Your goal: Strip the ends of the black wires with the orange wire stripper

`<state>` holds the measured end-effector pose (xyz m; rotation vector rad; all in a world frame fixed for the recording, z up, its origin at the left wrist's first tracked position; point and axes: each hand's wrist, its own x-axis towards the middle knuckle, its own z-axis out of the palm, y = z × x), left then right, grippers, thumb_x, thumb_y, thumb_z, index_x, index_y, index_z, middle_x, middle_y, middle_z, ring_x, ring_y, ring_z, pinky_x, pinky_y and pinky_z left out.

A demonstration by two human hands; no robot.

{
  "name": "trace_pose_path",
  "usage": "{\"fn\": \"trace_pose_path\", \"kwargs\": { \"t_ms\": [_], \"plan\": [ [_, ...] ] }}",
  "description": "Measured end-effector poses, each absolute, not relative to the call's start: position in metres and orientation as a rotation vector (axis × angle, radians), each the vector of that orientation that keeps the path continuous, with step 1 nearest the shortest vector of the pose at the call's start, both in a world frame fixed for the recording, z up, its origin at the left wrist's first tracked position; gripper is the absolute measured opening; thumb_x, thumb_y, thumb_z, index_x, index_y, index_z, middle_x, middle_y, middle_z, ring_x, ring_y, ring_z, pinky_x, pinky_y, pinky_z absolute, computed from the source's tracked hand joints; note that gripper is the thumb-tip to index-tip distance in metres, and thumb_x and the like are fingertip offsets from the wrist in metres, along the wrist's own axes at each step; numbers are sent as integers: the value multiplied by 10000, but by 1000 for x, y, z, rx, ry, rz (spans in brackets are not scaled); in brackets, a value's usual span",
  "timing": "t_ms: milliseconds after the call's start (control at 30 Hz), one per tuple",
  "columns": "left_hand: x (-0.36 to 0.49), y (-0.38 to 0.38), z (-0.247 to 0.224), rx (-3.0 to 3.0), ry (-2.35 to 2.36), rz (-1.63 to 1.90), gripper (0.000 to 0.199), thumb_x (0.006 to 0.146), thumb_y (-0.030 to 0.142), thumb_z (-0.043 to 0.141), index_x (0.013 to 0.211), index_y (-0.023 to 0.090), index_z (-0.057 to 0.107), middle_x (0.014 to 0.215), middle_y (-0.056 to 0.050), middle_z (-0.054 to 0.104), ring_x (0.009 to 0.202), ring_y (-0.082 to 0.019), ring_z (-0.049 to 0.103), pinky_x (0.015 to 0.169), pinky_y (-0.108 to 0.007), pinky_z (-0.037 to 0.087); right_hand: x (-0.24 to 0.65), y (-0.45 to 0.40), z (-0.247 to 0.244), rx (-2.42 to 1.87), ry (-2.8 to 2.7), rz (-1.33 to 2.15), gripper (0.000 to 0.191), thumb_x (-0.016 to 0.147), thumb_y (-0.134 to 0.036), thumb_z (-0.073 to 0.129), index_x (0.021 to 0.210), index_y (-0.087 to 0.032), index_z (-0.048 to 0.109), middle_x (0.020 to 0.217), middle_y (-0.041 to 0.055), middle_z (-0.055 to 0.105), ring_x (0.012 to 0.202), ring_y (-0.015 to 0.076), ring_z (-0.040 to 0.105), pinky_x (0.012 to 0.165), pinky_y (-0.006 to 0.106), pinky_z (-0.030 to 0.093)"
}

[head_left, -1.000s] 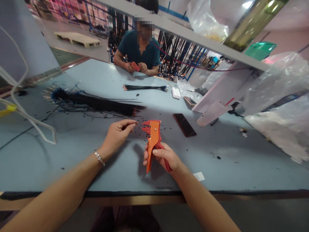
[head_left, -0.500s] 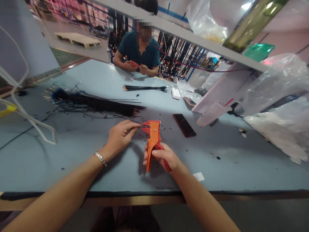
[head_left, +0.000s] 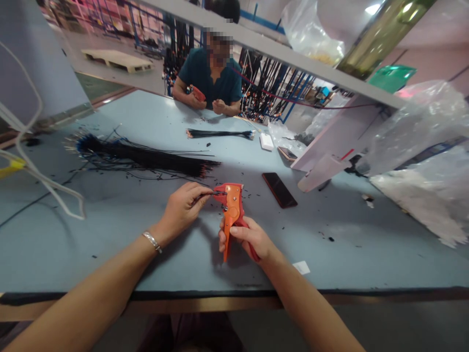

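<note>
My right hand (head_left: 245, 237) is wrapped round the handles of an orange and red wire stripper (head_left: 232, 210), its jaws pointing left. My left hand (head_left: 185, 205), with a silver bracelet at the wrist, pinches a thin dark wire (head_left: 212, 192) whose end reaches between the red jaws. Beyond my left hand lies a large bundle of black wires (head_left: 146, 157), with blue and pale ends at the left and reddish ends at the right. A smaller bundle of black wires (head_left: 220, 133) rests farther back.
A black phone (head_left: 279, 189) lies right of the tool, with a white box (head_left: 266, 142) and another phone (head_left: 287, 154) behind. Across the table (head_left: 91, 274) a person (head_left: 210, 78) holds a red tool. Clear plastic bags (head_left: 421, 146) fill the right side; white cords (head_left: 32, 166) hang left.
The jaws of the stripper have come closer together around the wire, and the tool has shifted slightly left. The person opposite has tilted their red tool and moved their hands.
</note>
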<state>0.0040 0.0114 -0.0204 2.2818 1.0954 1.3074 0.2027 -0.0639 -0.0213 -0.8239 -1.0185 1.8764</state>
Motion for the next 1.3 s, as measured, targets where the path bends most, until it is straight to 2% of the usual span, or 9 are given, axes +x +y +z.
{"fn": "trace_pose_path", "kwargs": {
  "t_ms": [167, 833, 1100, 1300],
  "plan": [
    [4, 10, -19, 2296, 1109, 1296, 176, 913, 255, 536, 933, 196, 701, 859, -51, 702, 802, -171, 611, 731, -290, 473, 202, -64, -21, -853, -1042, 1831, 320, 758, -381, 728, 891, -129, 582, 696, 30, 647, 531, 168, 639, 449, 267, 516],
    [3, 12, -22, 2299, 1024, 1395, 156, 909, 225, 557, 950, 210, 707, 887, -47, 685, 831, -163, 619, 761, -287, 504, 201, -64, -22, -820, -1099, 1827, 327, 768, -390, 733, 870, -123, 572, 660, 21, 620, 502, 159, 620, 398, 257, 516],
    [2, 11, -21, 2334, 975, 1490, 139, 907, 199, 570, 937, 193, 705, 872, -38, 681, 819, -150, 619, 744, -260, 502, 202, -65, -21, -747, -1130, 1846, 313, 772, -357, 727, 890, -108, 579, 702, 39, 633, 551, 165, 638, 452, 260, 521],
    [3, 9, -20, 2335, 967, 1513, 133, 906, 186, 577, 935, 194, 706, 868, -37, 677, 809, -145, 617, 731, -251, 503, 204, -64, -20, -688, -1117, 1905, 334, 767, -354, 728, 941, -106, 587, 760, 60, 655, 620, 191, 659, 521, 312, 561]
  ]
}}
